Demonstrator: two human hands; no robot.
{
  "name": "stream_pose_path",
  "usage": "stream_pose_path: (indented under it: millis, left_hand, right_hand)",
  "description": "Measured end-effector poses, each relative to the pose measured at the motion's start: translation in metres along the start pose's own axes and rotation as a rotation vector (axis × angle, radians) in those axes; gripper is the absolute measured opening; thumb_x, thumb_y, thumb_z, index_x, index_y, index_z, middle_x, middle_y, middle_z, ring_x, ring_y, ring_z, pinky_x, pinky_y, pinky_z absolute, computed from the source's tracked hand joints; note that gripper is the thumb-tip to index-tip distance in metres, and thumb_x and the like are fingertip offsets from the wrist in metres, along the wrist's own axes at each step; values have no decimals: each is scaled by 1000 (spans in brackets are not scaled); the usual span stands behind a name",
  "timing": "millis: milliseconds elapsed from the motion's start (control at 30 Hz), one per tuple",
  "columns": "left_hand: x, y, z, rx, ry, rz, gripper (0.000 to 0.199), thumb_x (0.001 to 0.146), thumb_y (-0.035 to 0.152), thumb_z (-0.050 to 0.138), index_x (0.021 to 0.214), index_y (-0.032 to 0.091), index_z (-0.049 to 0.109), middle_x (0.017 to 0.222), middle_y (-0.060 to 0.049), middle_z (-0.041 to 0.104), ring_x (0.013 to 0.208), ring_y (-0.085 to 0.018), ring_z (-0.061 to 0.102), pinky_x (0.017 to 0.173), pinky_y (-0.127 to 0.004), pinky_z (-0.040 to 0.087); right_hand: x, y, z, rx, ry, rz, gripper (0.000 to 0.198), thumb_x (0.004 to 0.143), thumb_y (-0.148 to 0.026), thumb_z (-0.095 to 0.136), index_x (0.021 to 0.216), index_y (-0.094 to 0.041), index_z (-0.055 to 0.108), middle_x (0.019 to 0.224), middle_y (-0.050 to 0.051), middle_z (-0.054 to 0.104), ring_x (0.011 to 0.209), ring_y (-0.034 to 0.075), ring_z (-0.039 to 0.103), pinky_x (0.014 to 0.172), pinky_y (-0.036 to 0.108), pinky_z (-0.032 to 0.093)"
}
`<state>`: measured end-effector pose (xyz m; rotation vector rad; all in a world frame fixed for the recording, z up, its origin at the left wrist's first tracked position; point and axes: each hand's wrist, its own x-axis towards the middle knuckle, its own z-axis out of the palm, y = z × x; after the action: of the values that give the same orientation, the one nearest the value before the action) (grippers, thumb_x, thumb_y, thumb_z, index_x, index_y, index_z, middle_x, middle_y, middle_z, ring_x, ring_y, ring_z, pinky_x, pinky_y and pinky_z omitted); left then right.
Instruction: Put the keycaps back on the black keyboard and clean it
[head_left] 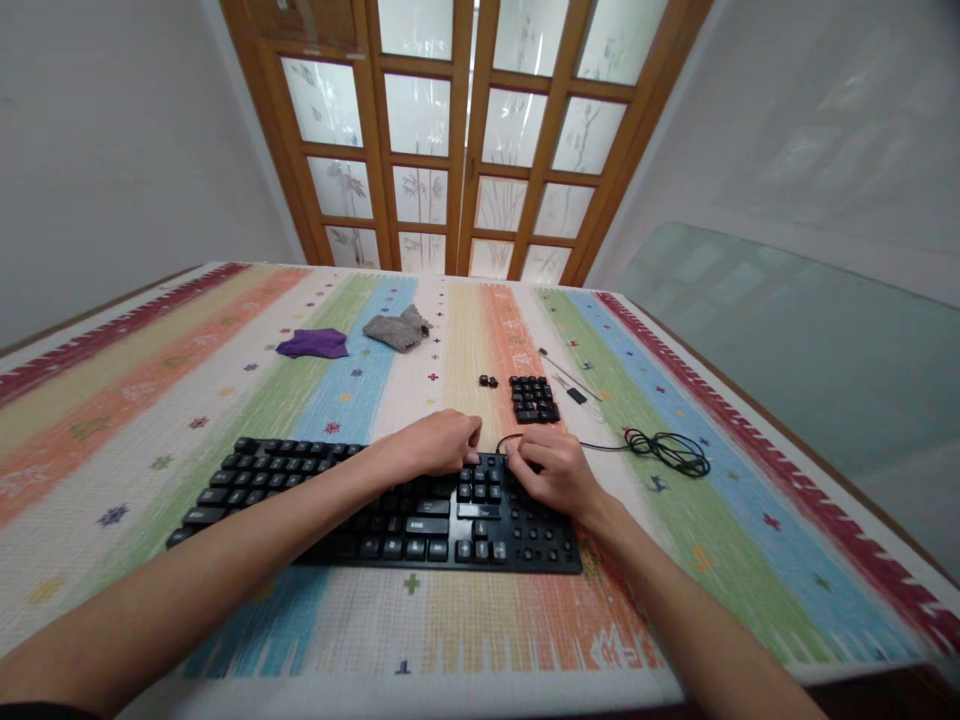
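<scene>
A black keyboard (517,560) lies on the table before me, with bare switches showing on its right-hand number section. My left hand (442,442) is curled closed at the keyboard's back edge, its thumb touching down near the top row of keys. My right hand (553,468) is bent over the back right part, thumb and forefinger brought together by the cable's exit. Whatever may be between the fingers of either hand is hidden. Just behind the right hand, a block of loose black keycaps (534,400) sits in neat rows, with a few more keycaps (488,381) to its left.
The keyboard's coiled black cable (667,452) rests on the right. Near the keycaps lie a thin rod (574,376) and a small black-handled wire tool (577,395). Farther back are a purple cloth (313,343) and a grey cloth (397,330) on the striped tablecloth (247,350).
</scene>
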<state>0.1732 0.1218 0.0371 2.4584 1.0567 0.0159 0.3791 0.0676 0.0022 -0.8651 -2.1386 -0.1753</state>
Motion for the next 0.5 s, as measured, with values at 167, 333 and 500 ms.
stream_pose_path:
  millis: [167,333,500]
  left_hand:
    - [-5,-6,-3,-31,28,-25,10,85,26,68,89,17,69,82,-5,74,75,-20,66,65,-27,44]
    - [1,-15,-18,-38,160,16,22,92,36,64,99,16,68,89,-6,73,80,-20,67,73,-28,47]
    - [38,-31,-20,0,367,-4,27,93,31,63,114,14,63,101,-9,70,93,-23,66,86,-34,49]
  right_hand:
    - [-1,0,1,-10,-1,0,45,98,-13,51,53,-19,49,56,0,50,52,13,46,55,29,35]
    - [-2,2,2,-12,9,-4,45,98,-13,51,54,-19,49,56,0,50,53,13,47,56,29,36]
    - [-3,2,1,-5,8,-7,44,98,-12,51,54,-19,49,56,0,50,53,13,46,55,29,36]
